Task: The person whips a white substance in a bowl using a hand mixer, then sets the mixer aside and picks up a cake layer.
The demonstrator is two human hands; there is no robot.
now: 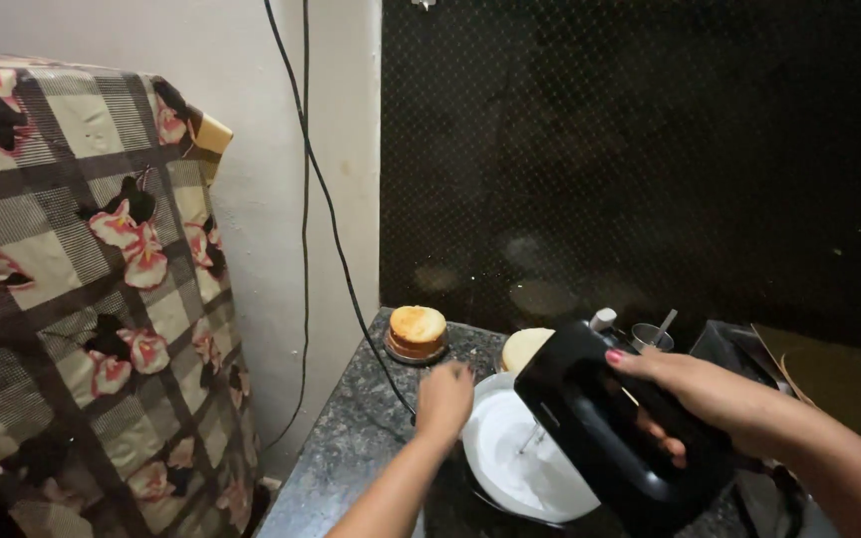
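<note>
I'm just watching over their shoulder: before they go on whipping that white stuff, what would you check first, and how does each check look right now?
1. Right hand grips the black hand mixer: ok.
2. Left hand steadies the bowl at its rim: ok.
3. Beaters reach down into the white cream: ok.
4. Black cord hangs clear of the bowl: ok, though its plug end is out of view.
5. Small cake stands apart from the bowl: ok.
6. Mixer running or off: cannot tell.
</note>
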